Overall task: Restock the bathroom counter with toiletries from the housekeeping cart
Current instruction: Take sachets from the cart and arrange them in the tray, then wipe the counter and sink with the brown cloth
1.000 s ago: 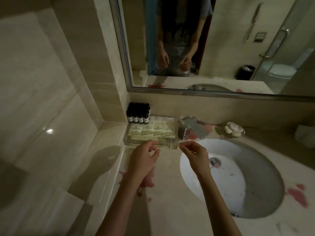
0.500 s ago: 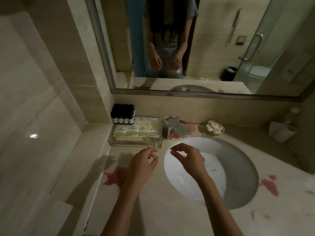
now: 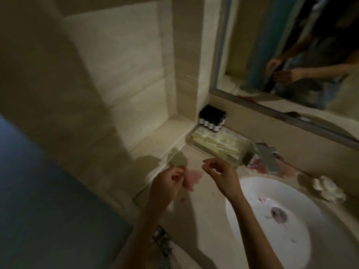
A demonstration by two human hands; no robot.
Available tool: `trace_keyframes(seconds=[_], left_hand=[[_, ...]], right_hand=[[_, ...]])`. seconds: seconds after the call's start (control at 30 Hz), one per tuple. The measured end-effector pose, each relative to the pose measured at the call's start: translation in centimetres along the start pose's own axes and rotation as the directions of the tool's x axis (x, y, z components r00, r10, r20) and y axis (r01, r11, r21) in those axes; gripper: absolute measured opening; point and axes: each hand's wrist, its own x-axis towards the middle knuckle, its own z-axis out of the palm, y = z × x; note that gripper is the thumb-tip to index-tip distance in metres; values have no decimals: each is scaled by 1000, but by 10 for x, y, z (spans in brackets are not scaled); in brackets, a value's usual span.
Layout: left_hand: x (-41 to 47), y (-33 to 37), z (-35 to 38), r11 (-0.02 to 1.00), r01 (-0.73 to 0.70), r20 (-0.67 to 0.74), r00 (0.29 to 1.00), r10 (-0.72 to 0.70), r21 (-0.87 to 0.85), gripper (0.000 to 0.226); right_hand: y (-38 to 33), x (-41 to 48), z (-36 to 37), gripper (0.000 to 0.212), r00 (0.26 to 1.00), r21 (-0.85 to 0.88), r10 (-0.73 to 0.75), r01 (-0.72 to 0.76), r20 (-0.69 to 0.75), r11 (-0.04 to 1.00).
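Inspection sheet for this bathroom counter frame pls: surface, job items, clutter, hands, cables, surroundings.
Surface: counter, pale marble with pink stains.
Job's things: bottles clustered in the back corner; sachets fill the tray in front of them.
Clutter: soap dish right of the tap; sink stained.
Hands: left hand and right hand above the counter, fingers loosely curled, nothing seen held.
Cables: nothing seen.
Surroundings: mirror above, tiled wall to the left; frame blurred.
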Motion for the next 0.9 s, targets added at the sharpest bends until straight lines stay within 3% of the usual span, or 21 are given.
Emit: trace_keyframes(seconds=[0.1,0.27,0.47,0.67,0.9], left_hand=[[-24,-16,-17,992,94,-149,986,-80,87,17],[-79,-49,-30,972,226,-293,927,-235,-64,15],[-188,-73,-43,888,428,-482,750,-453,-168,15],[-288,-88,-54,816,513,-616,561,-554,-267,20],[-378,-99,-78,745,527,-746,277,-605,-409,19]], right_hand=[[-6,-4,21,18,986,26,-90,87,138,996],[-19,-27,59,6,945,151,-129,87,301,985],[-30,-83,124,17,846,224,-180,73,503,972],[-45,-149,171,26,628,240,-329,224,705,944],[-92,-206,214,24,378,316,-424,316,823,895]])
